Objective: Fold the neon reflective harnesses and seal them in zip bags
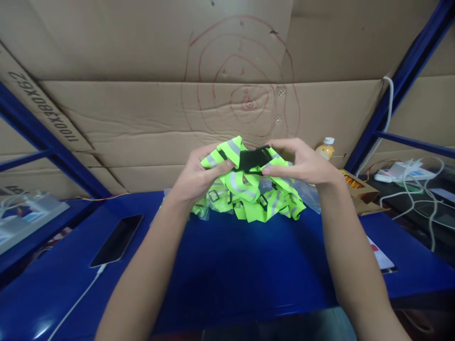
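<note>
Held up between both hands is a neon yellow-green reflective strap [232, 150] with grey stripes and a wide black piece [253, 158] at its middle. My left hand [202, 171] pinches the strap on the left of the black piece, thumb in front. On the other side my right hand [302, 161] grips it near the black piece's right end, thumb also in front. Behind and below lies a heap of similar reflective straps [245, 206] with black buckles, partly on clear plastic. The fingers behind the strap are mostly hidden.
A dark phone [117, 240] with a white cable lies on the blue table [245, 270] at left. To the right are a bottle with a white cap [326, 148], an open cardboard box [362, 192], another phone [382, 255] and tangled white cables [412, 189]. Cardboard stands behind.
</note>
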The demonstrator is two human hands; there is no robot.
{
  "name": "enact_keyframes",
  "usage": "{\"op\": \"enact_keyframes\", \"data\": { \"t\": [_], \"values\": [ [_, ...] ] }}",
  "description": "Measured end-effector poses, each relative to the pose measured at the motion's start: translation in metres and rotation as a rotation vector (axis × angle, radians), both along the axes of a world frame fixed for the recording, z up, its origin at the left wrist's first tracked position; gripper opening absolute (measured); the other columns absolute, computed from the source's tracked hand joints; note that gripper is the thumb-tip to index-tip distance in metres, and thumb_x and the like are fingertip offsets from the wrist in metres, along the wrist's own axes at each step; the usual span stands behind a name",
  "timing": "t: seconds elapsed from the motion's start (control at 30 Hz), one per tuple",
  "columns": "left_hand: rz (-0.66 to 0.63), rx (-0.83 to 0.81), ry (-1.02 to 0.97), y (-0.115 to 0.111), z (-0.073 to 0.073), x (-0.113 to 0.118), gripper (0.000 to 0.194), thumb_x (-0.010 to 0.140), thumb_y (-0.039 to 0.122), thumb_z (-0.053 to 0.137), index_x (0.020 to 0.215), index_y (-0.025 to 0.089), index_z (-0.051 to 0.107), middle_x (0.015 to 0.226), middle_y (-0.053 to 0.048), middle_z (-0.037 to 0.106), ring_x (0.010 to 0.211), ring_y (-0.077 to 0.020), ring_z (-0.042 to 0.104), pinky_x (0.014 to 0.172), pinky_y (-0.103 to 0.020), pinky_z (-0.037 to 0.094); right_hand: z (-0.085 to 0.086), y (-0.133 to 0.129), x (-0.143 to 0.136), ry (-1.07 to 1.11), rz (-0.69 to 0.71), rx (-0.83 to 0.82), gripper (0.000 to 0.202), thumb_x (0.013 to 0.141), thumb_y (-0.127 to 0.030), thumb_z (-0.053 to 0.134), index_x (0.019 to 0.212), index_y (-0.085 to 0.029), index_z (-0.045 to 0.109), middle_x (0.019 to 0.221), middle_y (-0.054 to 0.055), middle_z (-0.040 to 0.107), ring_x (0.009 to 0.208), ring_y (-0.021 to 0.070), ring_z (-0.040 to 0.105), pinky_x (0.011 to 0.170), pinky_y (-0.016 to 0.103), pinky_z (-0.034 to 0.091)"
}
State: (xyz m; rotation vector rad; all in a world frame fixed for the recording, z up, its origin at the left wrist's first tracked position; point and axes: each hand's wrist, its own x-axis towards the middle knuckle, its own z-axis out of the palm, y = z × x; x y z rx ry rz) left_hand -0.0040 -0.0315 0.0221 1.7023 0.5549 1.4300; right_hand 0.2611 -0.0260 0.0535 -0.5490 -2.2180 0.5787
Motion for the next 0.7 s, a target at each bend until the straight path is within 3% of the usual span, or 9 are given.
{"op": "enact_keyframes", "data": {
  "t": [0.17, 0.3, 0.4, 0.47, 0.53, 0.6, 0.7],
  "values": [
    [0.109, -0.019, 0.108, -0.002, 0.002, -0.005, 0.034, 0.080, 0.043, 0.095, 0.102, 0.019, 0.087, 0.098, -0.008, 0.081, 0.087, -0.0242, 0.074, 0.073, -0.030, 0.058, -0.005, 0.007, -0.005, 0.011, -0.183, 0.269, 0.028, 0.096, -0.045, 0.082, 0.109, -0.021, 0.085, 0.105, 0.004, 0.085, 0.098, 0.0255, 0.077, 0.089, 0.036, 0.057],
    [-0.135, -0.220, -0.018, -0.006, 0.005, -0.006, 0.045, 0.076, 0.052, 0.091, 0.107, 0.020, 0.085, 0.110, -0.013, 0.082, 0.104, -0.0363, 0.078, 0.085, -0.044, 0.065, -0.009, 0.007, -0.016, 0.132, -0.270, 0.536, 0.023, 0.102, -0.032, 0.074, 0.120, -0.025, 0.085, 0.113, 0.006, 0.084, 0.100, 0.0240, 0.078, 0.092, 0.037, 0.059],
    [-0.341, -0.334, -0.140, -0.011, 0.009, -0.004, 0.058, 0.079, 0.068, 0.077, 0.112, 0.020, 0.082, 0.119, -0.017, 0.080, 0.122, -0.0455, 0.073, 0.093, -0.057, 0.065, -0.013, 0.009, -0.021, 0.165, -0.313, 0.705, 0.034, 0.105, -0.019, 0.063, 0.129, -0.032, 0.082, 0.123, 0.005, 0.082, 0.110, 0.0246, 0.076, 0.099, 0.041, 0.059],
    [-0.358, -0.369, -0.168, -0.014, 0.013, -0.001, 0.067, 0.084, 0.076, 0.068, 0.113, 0.018, 0.080, 0.119, -0.019, 0.080, 0.127, -0.0470, 0.071, 0.095, -0.059, 0.064, -0.016, 0.012, -0.024, 0.159, -0.350, 0.782, 0.045, 0.103, -0.011, 0.056, 0.132, -0.037, 0.080, 0.127, 0.004, 0.080, 0.114, 0.0247, 0.074, 0.101, 0.043, 0.060],
    [-0.263, -0.387, -0.157, -0.015, 0.016, 0.001, 0.058, 0.083, 0.068, 0.076, 0.110, 0.017, 0.080, 0.114, -0.017, 0.081, 0.123, -0.0441, 0.074, 0.096, -0.057, 0.064, -0.018, 0.014, -0.028, 0.129, -0.375, 0.800, 0.052, 0.102, -0.007, 0.054, 0.133, -0.039, 0.079, 0.132, 0.003, 0.078, 0.118, 0.0255, 0.072, 0.103, 0.047, 0.060],
    [-0.141, -0.373, -0.137, -0.014, 0.017, 0.003, 0.042, 0.076, 0.047, 0.090, 0.105, 0.017, 0.081, 0.109, -0.014, 0.082, 0.112, -0.0388, 0.078, 0.093, -0.050, 0.066, -0.017, 0.012, -0.030, 0.085, -0.364, 0.762, 0.050, 0.100, -0.010, 0.057, 0.136, -0.039, 0.078, 0.139, 0.003, 0.076, 0.126, 0.0275, 0.070, 0.109, 0.051, 0.058],
    [-0.058, -0.324, -0.090, -0.011, 0.015, 0.001, 0.038, 0.068, 0.033, 0.097, 0.099, 0.016, 0.083, 0.102, -0.013, 0.083, 0.094, -0.0327, 0.079, 0.081, -0.042, 0.065, -0.008, 0.000, -0.028, 0.022, -0.272, 0.630, 0.045, 0.099, -0.025, 0.070, 0.143, -0.035, 0.075, 0.151, 0.007, 0.070, 0.138, 0.0310, 0.066, 0.118, 0.055, 0.053]
  ]
}}
